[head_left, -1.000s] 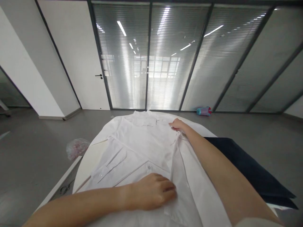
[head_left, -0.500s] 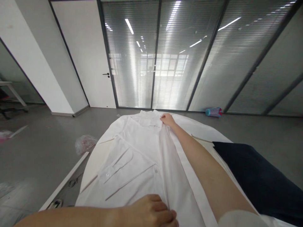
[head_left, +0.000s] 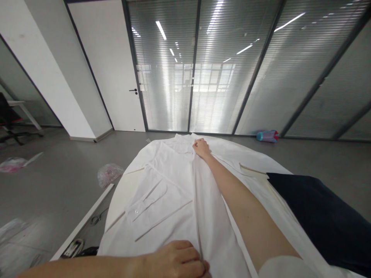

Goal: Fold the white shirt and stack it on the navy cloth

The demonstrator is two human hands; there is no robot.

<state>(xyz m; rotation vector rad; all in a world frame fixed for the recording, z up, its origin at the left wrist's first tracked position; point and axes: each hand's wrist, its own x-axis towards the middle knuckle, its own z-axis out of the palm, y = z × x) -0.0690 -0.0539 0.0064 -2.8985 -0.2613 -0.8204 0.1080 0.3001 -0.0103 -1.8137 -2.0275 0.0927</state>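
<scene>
1 wht cloth shirt point(head_left: 176, 170), creased

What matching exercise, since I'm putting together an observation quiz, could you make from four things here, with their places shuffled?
Things:
1. Right hand
2. Left hand
3. Dark navy cloth
4. Blue-and-red bundle

Places:
A. On the floor, near the glass partition
B. On the lower front of the white shirt
C. Reaching the picture's right edge
D. By the shirt's collar

Pairs: 1-D, 2-B, 3-C, 4-A
</scene>
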